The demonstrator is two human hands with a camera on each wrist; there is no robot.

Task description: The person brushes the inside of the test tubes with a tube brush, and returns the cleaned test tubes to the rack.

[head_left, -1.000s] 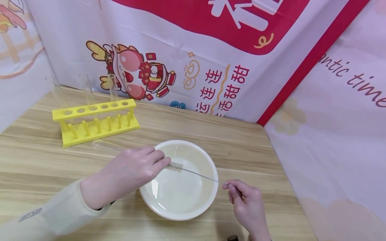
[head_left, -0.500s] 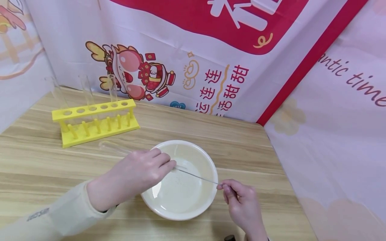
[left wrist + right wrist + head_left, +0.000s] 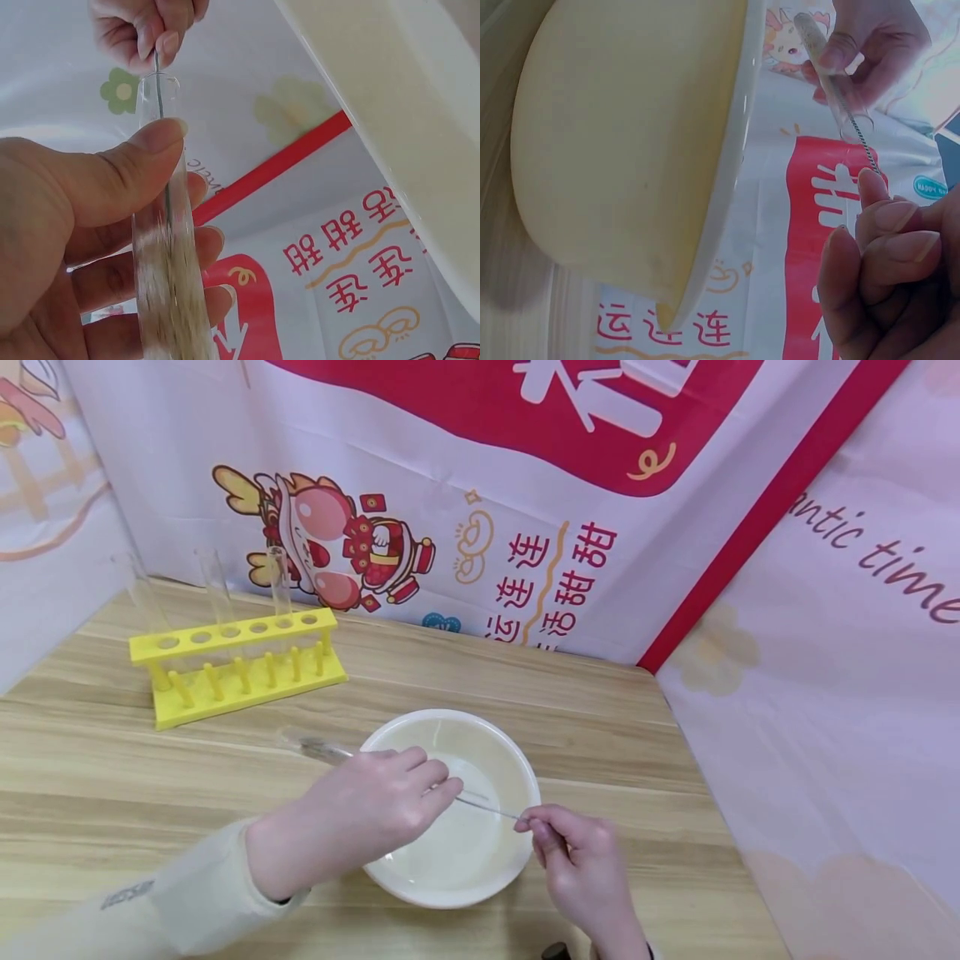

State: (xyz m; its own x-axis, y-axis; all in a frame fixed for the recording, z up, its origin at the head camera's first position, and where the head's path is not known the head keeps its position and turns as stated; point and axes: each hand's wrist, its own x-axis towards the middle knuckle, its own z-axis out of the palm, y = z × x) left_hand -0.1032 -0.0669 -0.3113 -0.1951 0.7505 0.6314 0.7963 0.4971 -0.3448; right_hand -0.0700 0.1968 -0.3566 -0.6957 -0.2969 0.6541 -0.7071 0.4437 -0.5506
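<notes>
Over the white bowl (image 3: 517, 760), my left hand (image 3: 375, 818) grips a clear glass test tube (image 3: 174, 94), thumb on one side and fingers round the other. A test tube brush (image 3: 177, 296) is inside it, its pale bristles deep toward the closed end and its wire coming out of the mouth. My right hand (image 3: 588, 872) pinches that wire (image 3: 862, 139) between thumb and fingers, close to the tube's mouth. In the head view the tube slants, its closed end out past the bowl's left rim.
A yellow test tube rack (image 3: 247, 689) stands at the back left, holding three clear test tubes (image 3: 213, 577). A black-topped object (image 3: 556, 951) shows at the bottom edge, below my right hand. Printed cloth (image 3: 450, 460) hangs behind the wooden table (image 3: 600, 718).
The brush's bristles have gone from near the tube's mouth to its closed end. My left hand and the tube have shifted right and slightly toward me; my right hand has moved left.
</notes>
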